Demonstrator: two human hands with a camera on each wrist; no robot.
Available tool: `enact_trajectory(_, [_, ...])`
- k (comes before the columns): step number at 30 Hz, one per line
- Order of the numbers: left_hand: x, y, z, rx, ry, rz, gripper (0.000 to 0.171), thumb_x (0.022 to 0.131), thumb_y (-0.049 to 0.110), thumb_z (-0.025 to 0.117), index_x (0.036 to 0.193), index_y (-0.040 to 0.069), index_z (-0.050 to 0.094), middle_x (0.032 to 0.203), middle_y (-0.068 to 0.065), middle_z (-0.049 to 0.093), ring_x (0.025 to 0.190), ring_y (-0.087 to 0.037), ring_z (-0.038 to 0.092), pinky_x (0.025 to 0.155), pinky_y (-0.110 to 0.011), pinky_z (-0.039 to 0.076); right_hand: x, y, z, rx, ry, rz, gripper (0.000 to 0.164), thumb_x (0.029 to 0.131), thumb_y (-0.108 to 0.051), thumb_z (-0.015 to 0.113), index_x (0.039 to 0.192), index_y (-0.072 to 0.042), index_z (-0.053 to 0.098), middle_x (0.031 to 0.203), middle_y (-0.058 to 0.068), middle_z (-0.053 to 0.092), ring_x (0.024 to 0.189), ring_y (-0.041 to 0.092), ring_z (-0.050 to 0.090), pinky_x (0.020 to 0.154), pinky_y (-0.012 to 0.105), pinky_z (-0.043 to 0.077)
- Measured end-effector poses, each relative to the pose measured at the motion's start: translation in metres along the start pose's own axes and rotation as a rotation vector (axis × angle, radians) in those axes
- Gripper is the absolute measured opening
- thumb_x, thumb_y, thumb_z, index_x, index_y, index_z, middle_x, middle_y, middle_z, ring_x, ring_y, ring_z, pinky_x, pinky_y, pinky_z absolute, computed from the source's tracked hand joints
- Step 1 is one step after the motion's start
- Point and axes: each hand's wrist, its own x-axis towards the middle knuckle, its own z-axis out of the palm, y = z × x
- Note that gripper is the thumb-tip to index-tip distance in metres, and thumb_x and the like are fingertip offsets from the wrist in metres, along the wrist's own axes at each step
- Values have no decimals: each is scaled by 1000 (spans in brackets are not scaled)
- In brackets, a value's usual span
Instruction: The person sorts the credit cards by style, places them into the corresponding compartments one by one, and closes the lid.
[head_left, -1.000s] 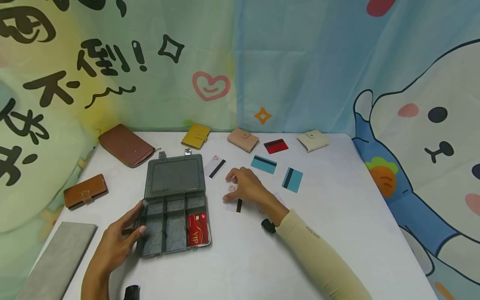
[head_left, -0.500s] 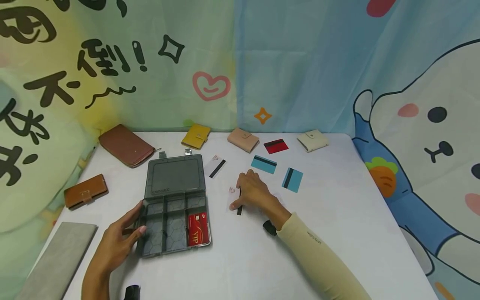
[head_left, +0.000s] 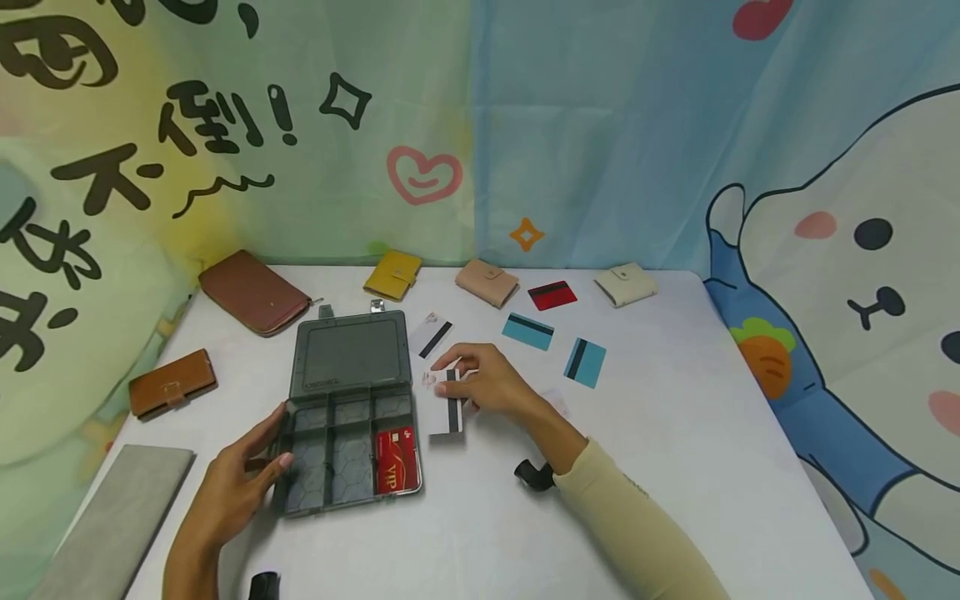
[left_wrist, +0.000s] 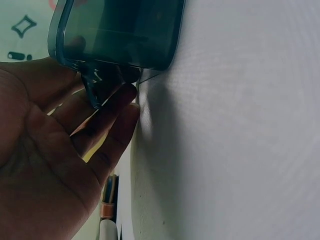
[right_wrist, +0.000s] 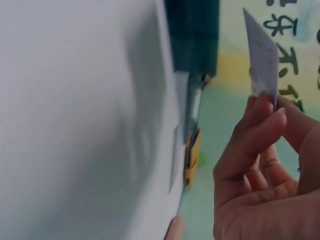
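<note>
My right hand [head_left: 491, 379] pinches a white card [head_left: 446, 408] with a dark stripe, raised just right of the box. In the right wrist view, thumb and fingers hold this card [right_wrist: 263, 57] edge-on above the table. A grey translucent compartment box [head_left: 351, 465] lies with its lid [head_left: 351, 352] folded back. One compartment holds a red VIP card [head_left: 396, 460]. At the box's left wall, my left hand [head_left: 231, 483] grips the side with thumb and fingers. In the left wrist view, the fingers reach the box's wall [left_wrist: 117, 37], partly hidden behind it.
Behind my right hand lie another white striped card [head_left: 429, 333], two blue cards [head_left: 528, 331] and a red striped card [head_left: 552, 295]. Yellow [head_left: 392, 275], pink [head_left: 487, 282] and cream [head_left: 626, 284] wallets line the back. Brown wallets [head_left: 253, 293] and a grey slab [head_left: 116, 525] are left.
My right hand has lifted the white card off the table and shifted it left toward the box. The left hand and the box have stayed put.
</note>
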Motion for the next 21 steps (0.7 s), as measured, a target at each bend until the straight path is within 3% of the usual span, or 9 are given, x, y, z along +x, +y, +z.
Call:
enact_trajectory(4, [0, 0, 0, 0, -5, 1, 72, 95, 15, 67, 157, 13, 31, 156, -23, 39, 132, -48, 50, 95, -53, 53, -4, -13, 12, 90, -29, -37, 23, 83, -24, 82, 104, -28, 74, 77, 3, 52, 60, 45, 60, 41, 21, 40])
enact_trajectory(7, [0, 0, -1, 2, -8, -5, 72, 95, 16, 67, 157, 13, 31, 156, -22, 38, 133, -47, 50, 96, -53, 53, -7, -22, 25, 112, -44, -71, 21, 84, -24, 81, 104, -28, 74, 74, 3, 54, 68, 52, 63, 40, 21, 39])
enact_trajectory(10, [0, 0, 0, 0, -8, -11, 72, 95, 16, 68, 157, 15, 31, 157, -22, 38, 133, -47, 50, 96, -52, 53, -8, -29, 41, 130, -62, -103, 20, 85, -21, 80, 104, -25, 75, 73, 3, 56, 63, 49, 61, 41, 29, 48])
enact_trajectory(14, [0, -1, 1, -2, 3, -8, 72, 95, 15, 68, 157, 15, 32, 156, -22, 39, 132, -47, 51, 95, -52, 53, -7, -36, 61, 168, -127, -120, 24, 85, -12, 80, 107, -21, 75, 76, 2, 55, 54, 31, 64, 48, 40, 59])
enact_trajectory(17, [0, -1, 1, -1, 3, -11, 72, 95, 16, 68, 157, 15, 32, 156, -22, 39, 132, -46, 51, 96, -52, 52, -6, -40, 76, 163, -175, -123, 32, 84, -7, 79, 113, -20, 75, 87, 2, 59, 57, 21, 69, 53, 41, 63])
enact_trajectory(21, [1, 0, 1, -3, 1, -13, 72, 95, 17, 68, 157, 15, 32, 155, -22, 40, 133, -46, 51, 96, -50, 53, -5, -42, 92, 63, -201, -143, 37, 84, -7, 79, 118, -21, 74, 95, 0, 63, 58, 21, 71, 55, 36, 64])
